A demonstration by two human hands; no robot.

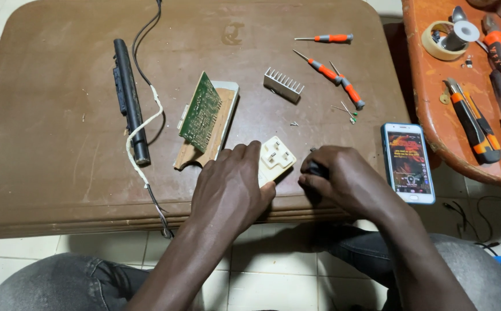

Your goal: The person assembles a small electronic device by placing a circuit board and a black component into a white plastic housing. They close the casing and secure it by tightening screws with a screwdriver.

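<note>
My left hand [230, 187] lies palm down on a small white plastic socket block [275, 158] near the front edge of the brown table [60, 132], pressing it in place. My right hand [342, 178] is curled around a small black tool handle [317, 169] just right of the block, its tip hidden behind the hand. A green circuit board [199, 112] leans on a white and tan housing [218, 124] just behind my left hand.
A ribbed metal heat sink [284, 84], three orange screwdrivers [331, 38], loose screws [292, 123], a long black battery bar [129, 98] with a cable, and a lit phone [408, 163] lie on the table. An orange side table [434, 109] holds tape, cutters and pliers.
</note>
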